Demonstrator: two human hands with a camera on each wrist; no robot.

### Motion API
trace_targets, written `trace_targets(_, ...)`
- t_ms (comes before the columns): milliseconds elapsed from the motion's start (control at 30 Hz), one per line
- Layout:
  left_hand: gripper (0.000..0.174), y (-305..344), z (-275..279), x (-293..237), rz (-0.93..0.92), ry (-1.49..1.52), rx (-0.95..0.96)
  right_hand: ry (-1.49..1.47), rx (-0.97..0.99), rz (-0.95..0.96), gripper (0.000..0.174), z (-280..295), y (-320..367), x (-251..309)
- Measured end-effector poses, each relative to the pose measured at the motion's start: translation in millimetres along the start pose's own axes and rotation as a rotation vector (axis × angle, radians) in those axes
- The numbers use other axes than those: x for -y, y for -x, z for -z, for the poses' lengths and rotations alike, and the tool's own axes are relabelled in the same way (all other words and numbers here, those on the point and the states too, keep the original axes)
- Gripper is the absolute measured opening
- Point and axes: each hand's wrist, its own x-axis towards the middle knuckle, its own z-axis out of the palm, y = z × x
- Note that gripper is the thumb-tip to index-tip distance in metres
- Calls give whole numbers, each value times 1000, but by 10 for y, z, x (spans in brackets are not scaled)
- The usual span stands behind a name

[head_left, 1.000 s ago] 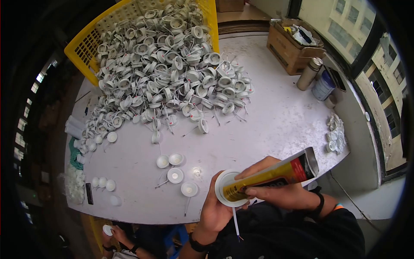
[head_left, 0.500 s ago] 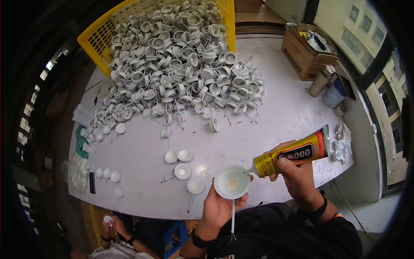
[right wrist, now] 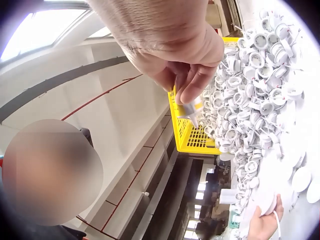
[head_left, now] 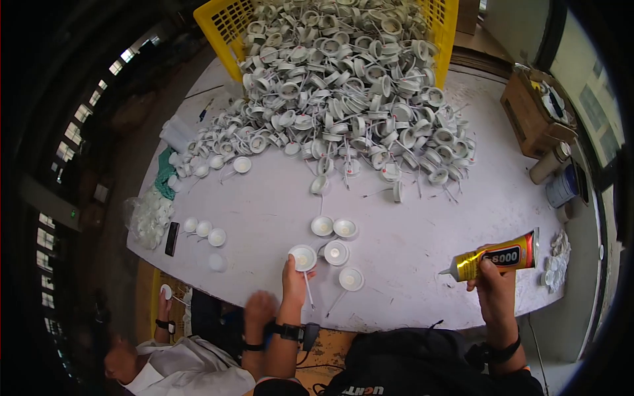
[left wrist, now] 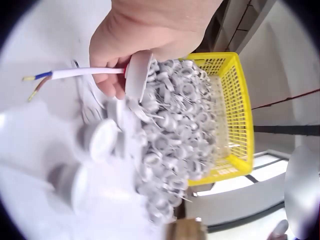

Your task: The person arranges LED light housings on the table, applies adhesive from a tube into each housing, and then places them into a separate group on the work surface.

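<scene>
From beside the table [head_left: 409,198], the left hand [head_left: 294,272] is stretched out over the near edge, its fingers curled round the rim of a white lamp disc [head_left: 303,257]. Its thin lead [head_left: 308,290] trails back along the wrist, and the left wrist view shows the same pinch on the disc [left wrist: 137,75], with the lead's bared ends sticking out. The disc sits low over the table, just beside a cluster of four like discs [head_left: 336,253] lying face up. I cannot tell whether it is touching the surface yet. The right hand [head_left: 494,285] is well apart to the right, fingers wrapped round a yellow glue tube [head_left: 496,256] held clear of the table, its nozzle pointing left at nothing. By my reckoning the gluing of this piece is done and it is being set down with the others. Letting go calls for a flat, face-up placement that doesn't nudge its neighbours or snag the lead. The next bare piece would have to come from the big heap of lamp housings [head_left: 350,99] spilling out of the yellow crate [head_left: 221,20] at the far side. Another person [head_left: 178,369] sits at the near-left corner.
</scene>
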Motion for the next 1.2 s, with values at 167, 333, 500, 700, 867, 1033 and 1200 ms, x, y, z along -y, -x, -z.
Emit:
trace_targets(167,42,-596,734,70,-48,-341,-227,21,-48,-5,24,-147,-28,-76)
trace_targets(333,41,-1005,945,177,-73,-629,-258,58,-67,-35,25,-286,-133,-154)
trace_targets(500,39,-965,388,-192,-659,-1482,-689,75,-131,-46,23,-360,-265,-185)
trace_targets(700,37,-1521,-324,-461,-417,-737,-85,76,-176,-59,18,-376,-472,-252)
trace_targets(867,38,-2455,-367,-228,-40,-1008,-100,92,-208,-70,17,-367,-599,-264)
trace_targets(1033,33,-2520,-601,-221,-82,-1232,-173,96,-255,-86,18,-301,-653,-288)
trace_targets(1200,38,-2433,-698,-316,-31,-1249,-162,145,-244,-105,24,-240,-650,-289)
